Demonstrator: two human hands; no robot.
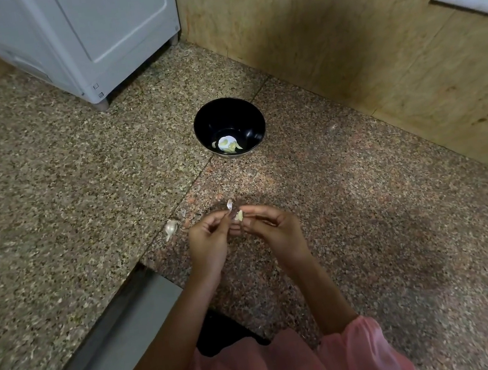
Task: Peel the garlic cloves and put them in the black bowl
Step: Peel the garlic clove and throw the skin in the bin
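While the left hand [209, 239] and right hand [276, 227] both pinch the half-peeled garlic clove [239, 215] at the fingertips, a skin flake [230, 204] sticking up off it, I see the black bowl [253, 112] straight ahead on the bench [362, 200], well apart, neither hand clearly nearer. Nothing blocks that path; peeled cloves [228, 145] lie inside, and an unpeeled clove [170, 226] sits just left of the left hand.

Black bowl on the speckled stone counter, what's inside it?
The round black bowl holds a small heap of pale peeled garlic cloves on its bottom. Whatever lies under the heap is covered, and their exact count is unclear.
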